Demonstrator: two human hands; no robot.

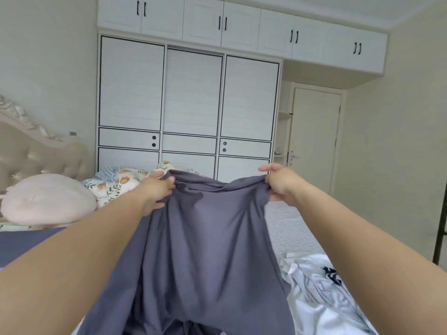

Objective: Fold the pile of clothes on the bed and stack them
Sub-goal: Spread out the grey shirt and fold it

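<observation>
Hands, left (156,189) & right (281,183), each grip pinching smooth grey garment (208,238) top edge, draped.

Plain grey-purple garment (208,238), pale pink pillow (48,199), leaf-and-orange print quilt (121,183), white wardrobe (188,105) with black trim

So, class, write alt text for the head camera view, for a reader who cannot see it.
A person's left hand and right hand grip the top edge of a grey garment, holding it up over a bed. White crumpled clothes lie at lower right, a pink pillow at left, and a white wardrobe stands behind.
</observation>
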